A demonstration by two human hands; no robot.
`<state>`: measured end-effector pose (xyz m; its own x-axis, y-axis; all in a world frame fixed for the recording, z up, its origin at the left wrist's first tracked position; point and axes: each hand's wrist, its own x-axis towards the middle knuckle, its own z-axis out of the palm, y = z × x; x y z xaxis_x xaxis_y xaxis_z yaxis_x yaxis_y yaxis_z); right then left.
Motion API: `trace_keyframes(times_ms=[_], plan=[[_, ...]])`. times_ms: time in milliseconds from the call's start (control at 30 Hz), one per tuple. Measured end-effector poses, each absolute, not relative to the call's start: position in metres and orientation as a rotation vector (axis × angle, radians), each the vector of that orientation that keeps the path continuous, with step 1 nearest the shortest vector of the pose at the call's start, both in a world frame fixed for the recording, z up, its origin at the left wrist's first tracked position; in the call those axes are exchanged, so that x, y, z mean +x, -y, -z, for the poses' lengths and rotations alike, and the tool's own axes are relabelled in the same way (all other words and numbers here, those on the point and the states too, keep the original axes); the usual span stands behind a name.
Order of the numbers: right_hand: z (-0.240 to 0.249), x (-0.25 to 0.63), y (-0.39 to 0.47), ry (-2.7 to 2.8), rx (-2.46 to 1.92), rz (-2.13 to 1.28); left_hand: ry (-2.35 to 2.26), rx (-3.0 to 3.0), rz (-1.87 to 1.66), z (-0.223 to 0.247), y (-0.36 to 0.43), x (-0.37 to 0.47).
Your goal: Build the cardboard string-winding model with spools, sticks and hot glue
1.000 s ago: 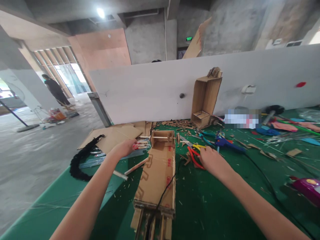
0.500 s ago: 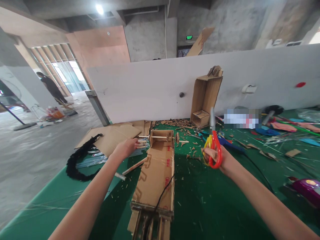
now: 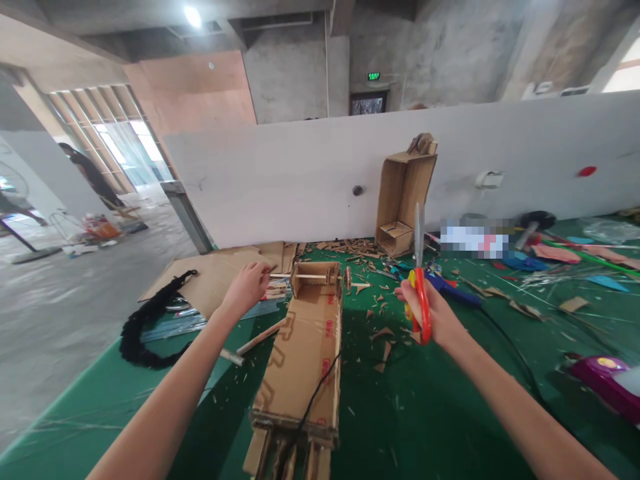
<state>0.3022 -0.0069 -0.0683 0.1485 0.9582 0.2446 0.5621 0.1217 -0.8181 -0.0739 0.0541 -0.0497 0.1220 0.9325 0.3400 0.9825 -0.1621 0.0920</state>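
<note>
My right hand (image 3: pixel 433 310) grips scissors (image 3: pixel 423 300) with red and yellow handles, the blades pointing up and slightly parted. Left of centre, my left hand (image 3: pixel 247 287) has its fingertips pinched together by the left end of a thin wooden stick (image 3: pixel 283 275). A small brown bit shows at those fingertips, too small to name. The stick runs across the top of a long cardboard body (image 3: pixel 305 347), through its raised box-like end. On the stick's right end sits a small round cardboard wheel (image 3: pixel 347 280). A black cord (image 3: pixel 320 393) lies over the body.
Another cardboard box (image 3: pixel 405 200) stands against the white partition (image 3: pixel 280 180). Cardboard scraps (image 3: pixel 383 353) litter the green table (image 3: pixel 400 427). A blue glue gun (image 3: pixel 453 290) lies beyond my right hand. Flat cardboard (image 3: pixel 170 277) and a black fuzzy strip (image 3: pixel 137 340) lie left.
My left hand has risen and its fingertips now show a small brown bit. The scissors have turned more upright and their blades have parted slightly. The view has shifted a little.
</note>
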Motion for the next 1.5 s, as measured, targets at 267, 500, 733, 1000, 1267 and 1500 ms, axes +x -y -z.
trace_keyframes(times_ms=[267, 500, 733, 1000, 1267, 1500], plan=[[0.085, 0.305, -0.001, 1.446, -1.424, -0.715, 1.671, -2.532, 0.476, 0.044, -0.12, -0.04], [0.09, 0.307, -0.001, 1.338, -1.326, -0.823, 1.601, -2.623, 0.414, 0.053, -0.198, 0.005], [0.085, 0.303, -0.004, 1.101, -1.29, -1.015, 1.618, -2.654, 0.367, 0.06, -0.234, 0.028], [0.079, 0.299, -0.005, 0.949, -1.262, -1.025, 1.786, -2.613, 0.599, 0.061, -0.224, 0.031], [0.086, 0.299, -0.002, 1.139, -1.31, -0.878, 1.846, -2.348, 1.461, 0.01, -0.182, -0.017], [0.08, 0.296, 0.001, 1.128, -1.359, -0.723, 1.432, -2.259, 2.475, -0.063, -0.043, -0.027]])
